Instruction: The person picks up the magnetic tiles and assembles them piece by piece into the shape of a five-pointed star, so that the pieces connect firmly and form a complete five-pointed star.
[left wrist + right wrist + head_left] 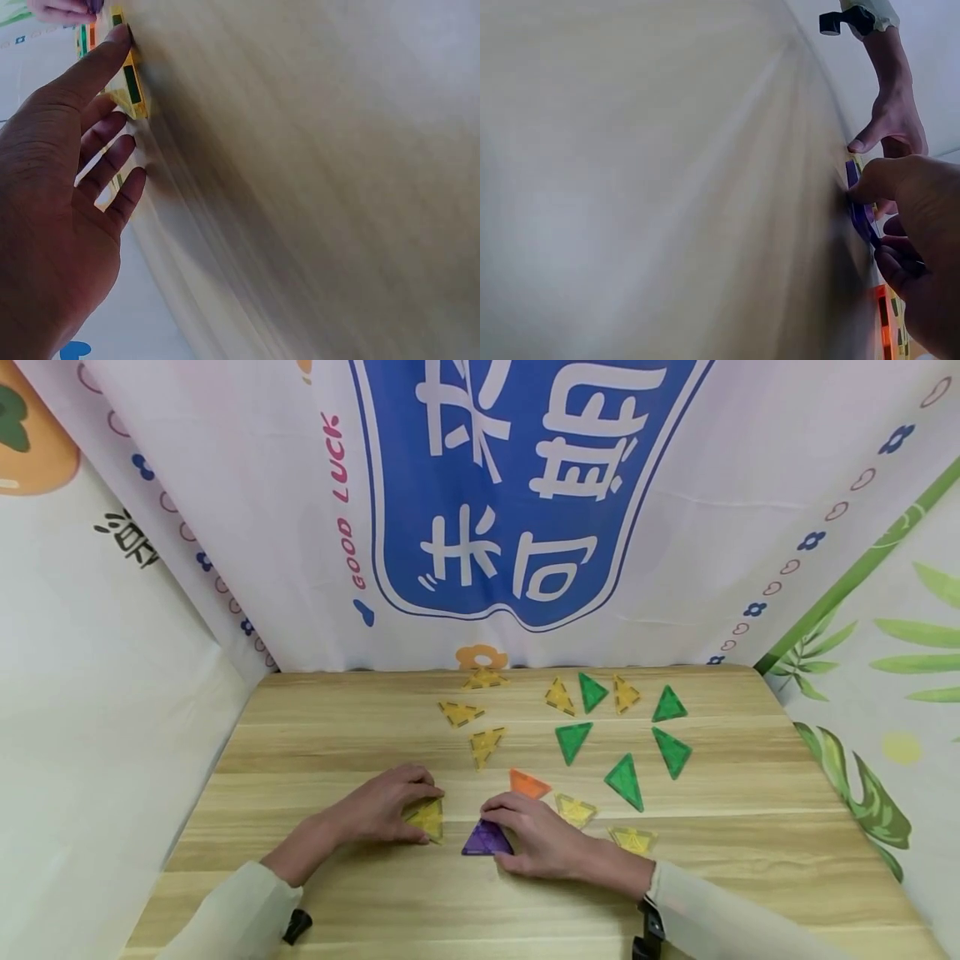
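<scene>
My left hand (390, 806) pinches a yellow triangular magnetic tile (427, 821) between thumb and fingers, low at the tabletop. In the left wrist view the thumb lies along the edge of that tile (133, 86). A purple triangular tile (486, 839) is gripped by my right hand (536, 839), a short gap to the right of the yellow one. The right wrist view shows the purple tile (860, 214) between thumb and fingers, seen edge-on. Just beyond my right hand lies an orange triangular tile (529, 784), with a yellow tile (575, 810) beside it.
Another yellow tile (633, 839) lies by my right forearm. Several green triangles (625, 782) are spread at the back right. Amber triangles (487, 746) lie at the back middle on the wooden table (300, 760). A printed cloth (315, 610) hangs behind the table.
</scene>
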Motion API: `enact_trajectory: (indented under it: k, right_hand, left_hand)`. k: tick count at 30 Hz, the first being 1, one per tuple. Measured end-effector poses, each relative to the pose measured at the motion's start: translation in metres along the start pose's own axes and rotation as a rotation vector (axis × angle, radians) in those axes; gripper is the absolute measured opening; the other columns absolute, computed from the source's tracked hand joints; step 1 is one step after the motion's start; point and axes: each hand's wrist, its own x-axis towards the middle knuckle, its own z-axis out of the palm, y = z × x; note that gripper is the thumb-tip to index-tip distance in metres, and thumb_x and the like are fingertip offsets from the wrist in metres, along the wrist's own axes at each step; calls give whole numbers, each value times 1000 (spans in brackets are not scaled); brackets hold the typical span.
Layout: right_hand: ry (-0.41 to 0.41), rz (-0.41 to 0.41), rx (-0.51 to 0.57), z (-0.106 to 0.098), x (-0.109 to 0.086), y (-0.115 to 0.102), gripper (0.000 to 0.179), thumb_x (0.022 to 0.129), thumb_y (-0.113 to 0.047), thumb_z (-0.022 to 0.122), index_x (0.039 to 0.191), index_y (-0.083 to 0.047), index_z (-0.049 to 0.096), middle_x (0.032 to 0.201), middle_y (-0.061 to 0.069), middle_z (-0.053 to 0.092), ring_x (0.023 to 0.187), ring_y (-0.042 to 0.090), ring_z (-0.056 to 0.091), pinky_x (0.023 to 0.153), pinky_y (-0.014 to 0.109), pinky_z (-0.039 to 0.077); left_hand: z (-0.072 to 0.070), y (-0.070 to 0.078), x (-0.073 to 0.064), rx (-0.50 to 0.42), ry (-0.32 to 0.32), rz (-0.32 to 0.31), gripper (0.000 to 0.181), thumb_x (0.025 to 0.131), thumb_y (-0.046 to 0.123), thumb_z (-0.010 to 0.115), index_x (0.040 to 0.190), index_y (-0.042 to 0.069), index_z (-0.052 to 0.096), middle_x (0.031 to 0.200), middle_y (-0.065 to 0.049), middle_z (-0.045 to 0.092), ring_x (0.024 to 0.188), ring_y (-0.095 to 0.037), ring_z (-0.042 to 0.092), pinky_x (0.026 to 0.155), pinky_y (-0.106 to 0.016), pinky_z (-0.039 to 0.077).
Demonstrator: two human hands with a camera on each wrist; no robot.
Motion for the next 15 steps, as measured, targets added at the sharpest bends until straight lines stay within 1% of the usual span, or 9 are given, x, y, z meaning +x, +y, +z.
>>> enact_trajectory:
  k: [3, 7, 12, 15]
  right_hand:
    - [-13, -2, 7, 1, 12, 2, 53, 86, -21, 85, 132, 1, 70, 137, 9, 65, 128, 22, 61, 108, 34, 53]
    - [-34, -7, 31, 4, 26, 3, 51, 86, -21, 83, 131, 0, 71, 137, 8, 65, 128, 22, 61, 108, 33, 52]
    - [-65, -1, 47, 10, 38, 4, 48, 88, -20, 80, 132, -4, 71, 140, 6, 63, 131, 19, 59, 109, 29, 50]
    - [-57, 0, 56, 13, 43, 5, 45, 90, -17, 79, 132, -4, 72, 140, 7, 62, 130, 19, 60, 108, 27, 51]
  left_hand:
    - [-2, -2, 1, -14, -21, -2, 66, 85, 45, 90, 138, 11, 71, 126, 3, 62, 118, -17, 60, 100, -42, 55]
    - [-3, -3, 3, -21, -34, 2, 66, 85, 43, 90, 138, 10, 71, 125, 4, 62, 115, -15, 60, 98, -39, 56]
    - [-4, -2, 3, -35, -20, 20, 67, 83, 37, 93, 137, 6, 71, 121, 3, 61, 111, -13, 59, 95, -36, 56]
    - [-5, -2, 3, -44, -13, 22, 67, 82, 35, 94, 137, 5, 71, 120, 2, 61, 109, -12, 59, 93, -34, 56]
